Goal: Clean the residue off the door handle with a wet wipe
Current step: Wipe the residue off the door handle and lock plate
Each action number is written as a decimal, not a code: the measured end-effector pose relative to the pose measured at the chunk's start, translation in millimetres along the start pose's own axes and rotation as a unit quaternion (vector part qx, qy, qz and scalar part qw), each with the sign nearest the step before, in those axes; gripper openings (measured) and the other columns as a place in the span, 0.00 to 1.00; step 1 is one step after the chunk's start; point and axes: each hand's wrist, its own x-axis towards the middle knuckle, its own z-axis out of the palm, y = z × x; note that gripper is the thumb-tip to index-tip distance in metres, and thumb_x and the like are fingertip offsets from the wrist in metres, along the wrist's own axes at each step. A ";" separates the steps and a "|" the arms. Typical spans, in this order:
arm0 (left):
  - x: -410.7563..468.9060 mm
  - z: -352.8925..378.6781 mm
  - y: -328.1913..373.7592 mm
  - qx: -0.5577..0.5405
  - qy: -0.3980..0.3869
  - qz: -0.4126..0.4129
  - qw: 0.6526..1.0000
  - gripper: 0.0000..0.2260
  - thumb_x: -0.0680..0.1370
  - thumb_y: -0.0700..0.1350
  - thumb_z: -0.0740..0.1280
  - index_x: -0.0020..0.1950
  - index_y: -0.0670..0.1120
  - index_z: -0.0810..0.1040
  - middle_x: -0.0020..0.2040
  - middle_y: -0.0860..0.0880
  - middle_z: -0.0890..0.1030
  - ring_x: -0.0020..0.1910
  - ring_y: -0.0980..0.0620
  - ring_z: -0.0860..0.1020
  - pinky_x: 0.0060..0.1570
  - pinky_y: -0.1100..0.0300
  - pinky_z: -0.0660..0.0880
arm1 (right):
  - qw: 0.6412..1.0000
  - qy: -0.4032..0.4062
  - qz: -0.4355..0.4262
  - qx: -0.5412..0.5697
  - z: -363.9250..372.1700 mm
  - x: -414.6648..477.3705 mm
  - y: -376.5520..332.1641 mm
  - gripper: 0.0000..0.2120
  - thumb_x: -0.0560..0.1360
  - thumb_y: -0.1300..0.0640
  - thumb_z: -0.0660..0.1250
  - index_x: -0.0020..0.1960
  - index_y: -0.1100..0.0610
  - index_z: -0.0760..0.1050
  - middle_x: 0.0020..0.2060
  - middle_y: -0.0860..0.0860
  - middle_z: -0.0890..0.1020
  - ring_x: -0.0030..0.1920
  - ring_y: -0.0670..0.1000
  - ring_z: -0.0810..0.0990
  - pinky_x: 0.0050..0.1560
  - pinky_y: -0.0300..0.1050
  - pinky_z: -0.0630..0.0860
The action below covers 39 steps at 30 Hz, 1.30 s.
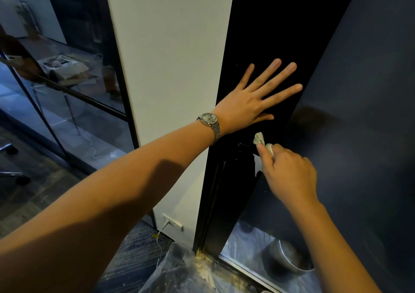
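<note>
My left hand point(256, 97) lies flat with spread, straight fingers against the black door point(269, 28), a silver watch on its wrist. Just below it, my right hand point(289, 171) pinches a crumpled white wet wipe point(261, 141) and holds it against the black door handle point(246, 145). The handle is dark against the dark door and hard to make out; part of it is hidden by the wipe and my fingers.
A white wall panel point(170, 68) stands left of the door, with a glass partition point(56, 86) further left. Plastic sheeting point(179, 270) covers the floor at the door's foot. A metal bin point(287, 259) sits behind the door. A dark blue wall point(370, 90) is on the right.
</note>
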 end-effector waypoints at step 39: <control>0.4 -5.8 -2.2 -0.050 0.003 0.012 0.999 0.31 0.74 0.48 0.69 0.73 0.49 0.59 0.74 0.39 0.59 0.73 0.35 0.54 0.68 0.38 0.49 | 0.898 -0.006 0.244 0.367 76.4 -3.4 6.2 0.19 0.75 0.60 0.64 0.26 0.54 0.65 0.25 0.50 0.70 0.28 0.47 0.70 0.27 0.32 0.64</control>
